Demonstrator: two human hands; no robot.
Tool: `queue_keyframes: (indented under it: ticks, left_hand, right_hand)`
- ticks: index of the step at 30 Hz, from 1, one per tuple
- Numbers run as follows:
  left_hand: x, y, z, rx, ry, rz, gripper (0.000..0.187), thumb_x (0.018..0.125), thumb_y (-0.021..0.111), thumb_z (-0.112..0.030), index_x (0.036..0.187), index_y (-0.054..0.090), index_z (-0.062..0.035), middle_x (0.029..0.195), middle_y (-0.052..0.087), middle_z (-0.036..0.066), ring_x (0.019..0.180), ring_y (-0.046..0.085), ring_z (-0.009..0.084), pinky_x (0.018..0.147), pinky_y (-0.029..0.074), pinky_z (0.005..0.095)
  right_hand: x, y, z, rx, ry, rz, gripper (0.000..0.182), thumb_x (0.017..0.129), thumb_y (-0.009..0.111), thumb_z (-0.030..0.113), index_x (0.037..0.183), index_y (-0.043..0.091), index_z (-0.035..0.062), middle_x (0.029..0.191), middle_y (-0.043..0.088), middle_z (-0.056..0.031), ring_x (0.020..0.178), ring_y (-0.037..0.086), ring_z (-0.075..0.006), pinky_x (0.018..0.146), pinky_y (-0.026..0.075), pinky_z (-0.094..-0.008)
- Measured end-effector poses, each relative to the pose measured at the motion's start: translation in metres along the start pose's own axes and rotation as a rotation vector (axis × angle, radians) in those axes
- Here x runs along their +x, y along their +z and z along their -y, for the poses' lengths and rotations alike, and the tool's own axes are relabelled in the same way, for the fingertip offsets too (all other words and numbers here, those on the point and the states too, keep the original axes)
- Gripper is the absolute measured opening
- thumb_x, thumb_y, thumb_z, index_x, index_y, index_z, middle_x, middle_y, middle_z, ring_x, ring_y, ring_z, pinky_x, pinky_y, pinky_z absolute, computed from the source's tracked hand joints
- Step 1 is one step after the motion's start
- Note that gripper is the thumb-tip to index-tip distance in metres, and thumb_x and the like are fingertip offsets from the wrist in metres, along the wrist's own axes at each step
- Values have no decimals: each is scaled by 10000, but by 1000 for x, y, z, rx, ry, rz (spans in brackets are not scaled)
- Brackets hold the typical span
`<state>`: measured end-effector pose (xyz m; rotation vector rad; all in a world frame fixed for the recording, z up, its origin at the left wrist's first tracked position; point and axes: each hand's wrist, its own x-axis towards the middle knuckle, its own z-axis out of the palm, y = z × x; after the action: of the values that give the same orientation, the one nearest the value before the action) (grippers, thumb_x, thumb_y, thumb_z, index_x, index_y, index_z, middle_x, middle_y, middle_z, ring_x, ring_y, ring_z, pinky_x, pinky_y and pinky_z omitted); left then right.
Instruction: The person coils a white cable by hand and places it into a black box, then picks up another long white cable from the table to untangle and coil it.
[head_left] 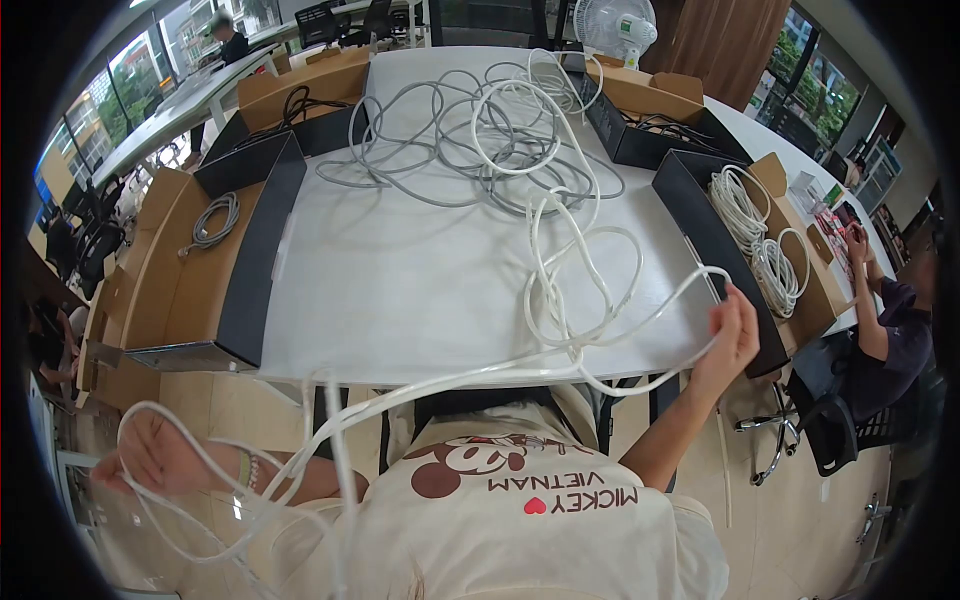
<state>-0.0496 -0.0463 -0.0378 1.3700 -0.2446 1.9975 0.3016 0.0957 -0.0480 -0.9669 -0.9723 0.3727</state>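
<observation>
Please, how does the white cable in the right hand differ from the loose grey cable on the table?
The white cable extends off the table; the loose grey cable does not. The right hand grips the white cable; no hand touches the grey cable. Both form loose loops.

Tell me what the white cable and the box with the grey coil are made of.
White cable: probably plastic-coated, smooth and glossy, since light glints along it. Box: likely cardboard, matte brown inside with folded flaps; its outside is black, perhaps printed.

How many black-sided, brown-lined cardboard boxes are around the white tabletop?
4: near-left box, far-left box, far-right box and near-right box. Any outside the view would be hidden.
</observation>
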Motion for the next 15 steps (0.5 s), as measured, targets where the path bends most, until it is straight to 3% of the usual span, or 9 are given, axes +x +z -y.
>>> queue_keyframes:
  ticks: [1, 2, 3, 4, 8, 10, 12, 14, 15]
  left_hand:
    - [14, -44, -34, -12, -10, 0, 459, 908, 467, -454, 1158, 508, -71, 458, 459, 17, 403, 419, 92, 355, 280, 212]
    - [27, -88, -67, -23, -19, -1, 461, 909, 463, -457, 1154, 512, -69, 453, 457, 17, 399, 418, 91, 355, 282, 212]
    - [21, -73, -48, -32, -26, -1, 463, 910, 459, -459, 1149, 516, -67, 449, 454, 16, 396, 416, 91, 356, 283, 212]
    - [16, -61, -33, -42, -32, -2, 465, 911, 455, -461, 1144, 520, -65, 445, 452, 15, 392, 415, 90, 356, 284, 211]
    - [37, -84, -12, -76, -60, -2, 475, 917, 439, -471, 1126, 537, -57, 428, 442, 12, 378, 410, 87, 356, 290, 210]
    - [36, -51, 28, 203, -200, -40, 555, 934, 355, -502, 1037, 581, -6, 466, 480, 29, 415, 447, 77, 359, 294, 207]
    - [28, -23, 39, 489, -458, -94, 586, 933, 351, -510, 1043, 578, 19, 510, 524, 30, 423, 443, 72, 386, 294, 213]
    - [31, -11, 47, 506, -647, -11, 617, 927, 363, -517, 1092, 558, 45, 578, 565, 39, 449, 452, 62, 425, 329, 205]
    - [31, -6, 51, 506, -653, -13, 617, 927, 363, -517, 1092, 558, 45, 578, 565, 39, 449, 452, 62, 425, 329, 205]
  right_hand:
    - [-1, 3, 1, -3, -3, 2, 177, 868, 552, 87, 983, 638, -17, 687, 562, -27, 626, 495, -69, 584, 358, -172]
    - [-1, 6, 1, -268, -199, 20, 165, 852, 569, 78, 971, 646, -5, 761, 600, -45, 729, 528, -115, 678, 385, -211]
    - [-1, 9, 2, -531, -398, 40, 155, 835, 586, 69, 959, 654, 6, 835, 638, -62, 831, 561, -162, 772, 412, -251]
    - [-2, 10, 3, -516, -444, 53, 146, 818, 589, 58, 940, 659, 19, 931, 657, -88, 990, 536, -238, 902, 373, -339]
    - [-16, 20, 15, -615, -641, -38, 143, 801, 573, 39, 912, 660, 23, 960, 653, -90, 1045, 518, -281, 933, 365, -376]
    - [-31, 29, 24, -580, -739, -36, 176, 782, 583, 118, 919, 657, 36, 1059, 619, -122, 1111, 478, -348, 969, 330, -441]
    - [-44, 39, 34, -556, -815, 5, 221, 767, 593, 172, 935, 653, 42, 1115, 586, -141, 1134, 455, -375, 977, 317, -468]
    - [-55, 42, 37, -490, -891, 145, 387, 759, 612, 368, 979, 644, 51, 1224, 495, -202, 1190, 394, -424, 982, 290, -544]
    - [-60, 47, 35, -493, -885, 148, 387, 759, 612, 368, 979, 644, 51, 1224, 495, -202, 1190, 394, -424, 982, 290, -544]
